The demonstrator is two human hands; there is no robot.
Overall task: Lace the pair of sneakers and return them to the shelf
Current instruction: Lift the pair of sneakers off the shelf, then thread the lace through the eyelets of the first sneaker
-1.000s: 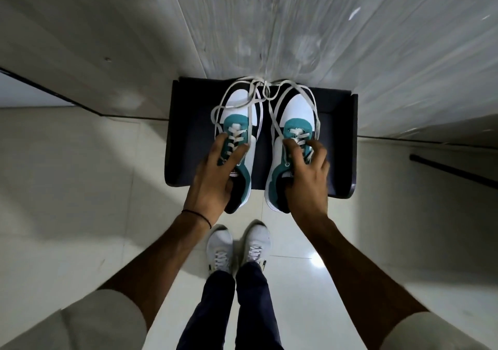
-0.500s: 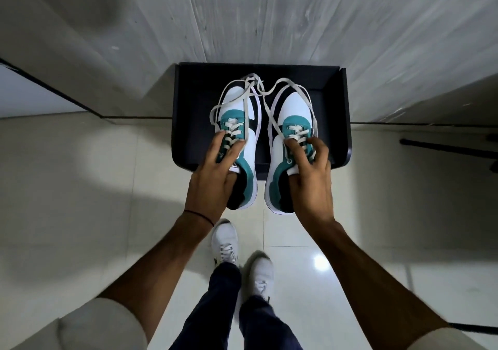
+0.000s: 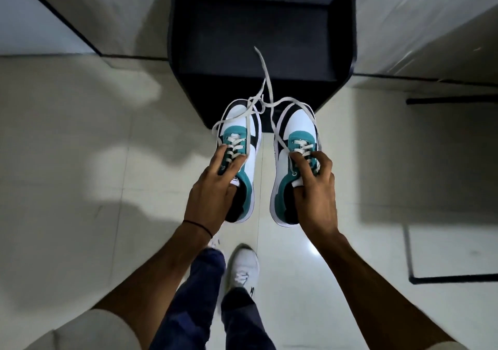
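Two white, teal and black sneakers hang in the air over the floor, toes pointing away from me. My left hand (image 3: pixel 213 190) grips the left sneaker (image 3: pixel 242 145) by its tongue and collar. My right hand (image 3: pixel 314 190) grips the right sneaker (image 3: pixel 289 158) the same way. Their long white laces (image 3: pixel 265 91) are loose and tangled together in front of the toes, one end trailing up over the black shelf (image 3: pixel 186 61). The shelf stands against the grey wall, and nothing lies on it.
Pale glossy floor tiles (image 3: pixel 94 161) spread all around. My own legs in dark trousers and a white shoe (image 3: pixel 241 269) are below the sneakers. A thin black metal frame (image 3: pixel 412 277) stands at the right. Grey wood-grain wall panels flank the shelf.
Both sneakers have come off the shelf toward me and now hang over the floor in front of it. The laces trail behind. My feet have shifted in a step.
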